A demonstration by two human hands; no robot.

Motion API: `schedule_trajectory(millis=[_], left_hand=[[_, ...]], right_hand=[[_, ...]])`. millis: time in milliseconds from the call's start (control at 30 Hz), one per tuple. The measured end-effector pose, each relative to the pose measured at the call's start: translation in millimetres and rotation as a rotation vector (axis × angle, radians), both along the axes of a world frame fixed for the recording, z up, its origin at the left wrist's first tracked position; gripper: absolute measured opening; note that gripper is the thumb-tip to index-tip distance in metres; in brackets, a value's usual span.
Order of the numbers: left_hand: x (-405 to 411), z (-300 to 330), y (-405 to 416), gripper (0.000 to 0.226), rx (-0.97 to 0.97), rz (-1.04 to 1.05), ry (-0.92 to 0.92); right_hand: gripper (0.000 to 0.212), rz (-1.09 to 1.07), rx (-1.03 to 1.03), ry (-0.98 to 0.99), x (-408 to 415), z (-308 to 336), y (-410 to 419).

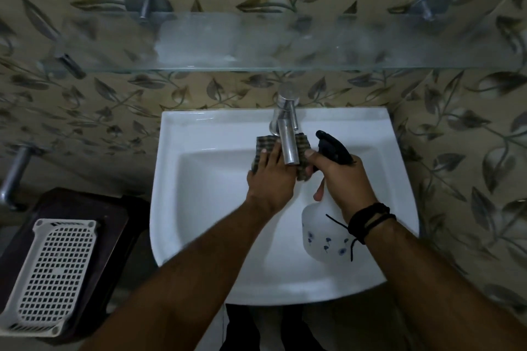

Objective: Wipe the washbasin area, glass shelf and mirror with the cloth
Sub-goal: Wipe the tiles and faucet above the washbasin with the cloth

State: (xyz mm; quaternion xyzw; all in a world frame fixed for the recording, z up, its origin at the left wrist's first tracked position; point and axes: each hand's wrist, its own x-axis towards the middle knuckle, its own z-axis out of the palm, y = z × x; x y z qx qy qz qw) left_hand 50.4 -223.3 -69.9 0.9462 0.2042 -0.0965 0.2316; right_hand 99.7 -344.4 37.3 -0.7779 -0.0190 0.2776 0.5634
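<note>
A white washbasin (199, 208) fills the middle of the view, with a steel tap (288, 139) at its back. My left hand (271, 179) presses a dark checked cloth (302, 145) against the basin ledge under the tap spout; the cloth shows on both sides of the spout. My right hand (342, 179) grips a white spray bottle (322, 236) with blue flowers and a black trigger head (333, 147), held over the right side of the bowl. The glass shelf (256, 43) runs across the wall above, smeared with a whitish film. No mirror is in view.
Steel brackets (142, 3) (427, 6) hold the shelf to the leaf-patterned wall. At lower left a white perforated basket (54, 273) lies on a dark stool (108, 208). A metal pipe (14, 177) juts from the wall at far left.
</note>
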Motion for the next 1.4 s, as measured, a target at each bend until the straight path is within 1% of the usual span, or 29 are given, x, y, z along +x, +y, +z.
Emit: schedule_trajectory(millis=[33, 100, 200, 267, 333, 400, 467, 567, 667, 733, 800, 867, 967, 1033, 1100, 1133, 1167, 1233, 1300, 1400], left_hand=[[7.0, -4.1, -10.3, 0.083, -0.011, 0.017, -0.001], [21.7, -13.3, -25.7, 0.075, -0.008, 0.034, -0.034], [42.7, -18.2, -44.7, 0.074, 0.106, -0.024, -0.051], [56.8, -13.6, -53.6, 0.074, 0.137, -0.006, -0.064], [71.2, -9.6, -56.5, 0.075, 0.117, 0.051, -0.066], [85.8, -7.4, -56.2, 0.078, 0.113, 0.079, -0.047], [102.5, -5.5, -55.8, 0.081, 0.115, 0.098, -0.018], [126.4, -1.0, -50.9, 0.079, 0.134, 0.044, 0.003], [127.3, -3.4, -41.5, 0.066, 0.142, -0.02, -0.038], [111.8, -8.4, -43.1, 0.061, 0.196, -0.022, -0.08], [102.9, -11.8, -49.5, 0.058, 0.23, -0.005, -0.081], [113.3, -14.8, -51.9, 0.059, 0.198, 0.015, -0.032], [139.6, -11.9, -58.2, 0.064, 0.103, -0.004, 0.018], [157.2, -0.8, -76.0, 0.067, 0.051, -0.081, 0.037], [174.3, 15.0, -101.0, 0.071, -0.062, -0.099, 0.061], [182.4, 22.2, -112.7, 0.075, -0.122, -0.088, 0.065], [190.5, 24.7, -121.6, 0.079, -0.171, -0.07, 0.064], [201.4, 24.5, -130.9, 0.082, -0.227, -0.023, 0.053], [203.6, 14.7, -129.0, 0.078, -0.198, -0.029, 0.023], [194.5, -6.3, -115.6, 0.07, -0.071, -0.139, -0.012]], right_hand=[[0.016, -0.011, -0.01, -0.003, 3.5, 1.3, -6.9], [0.021, -0.024, -0.021, -0.016, 10.9, 2.8, -22.2], [0.025, -0.052, -0.034, -0.02, 23.7, 1.6, -45.6], [0.022, -0.069, -0.05, -0.016, 32.3, -2.4, -58.9], [0.013, -0.087, -0.055, -0.009, 39.7, -6.8, -68.9], [0.024, -0.089, -0.061, 0.0, 46.5, -11.1, -75.9], [0.028, -0.089, -0.053, 0.021, 52.8, -14.9, -77.6], [0.026, -0.084, -0.034, 0.052, 60.7, -18.5, -75.0], [0.023, -0.084, -0.03, 0.056, 68.2, -21.0, -72.8], [0.031, -0.088, -0.02, 0.055, 71.5, -22.6, -73.5], [0.041, -0.099, -0.035, 0.057, 75.6, -27.6, -75.9], [0.045, -0.126, -0.052, 0.07, 79.7, -32.2, -79.8], [0.039, -0.187, -0.03, 0.085, 84.1, -34.2, -86.7], [0.025, -0.239, -0.001, 0.096, 86.9, -31.6, -93.8], [0.006, -0.291, -0.013, 0.093, 90.1, -29.1, -103.3], [0.008, -0.306, -0.028, 0.082, 91.9, -28.7, -108.5], [0.014, -0.325, -0.048, 0.074, 93.4, -27.8, -113.5], [0.02, -0.361, -0.077, 0.06, 95.6, -25.1, -121.9], [0.019, -0.373, -0.081, 0.047, 96.4, -22.1, -128.2], [0.016, -0.373, -0.065, 0.047, 94.5, -21.1, -128.3]])
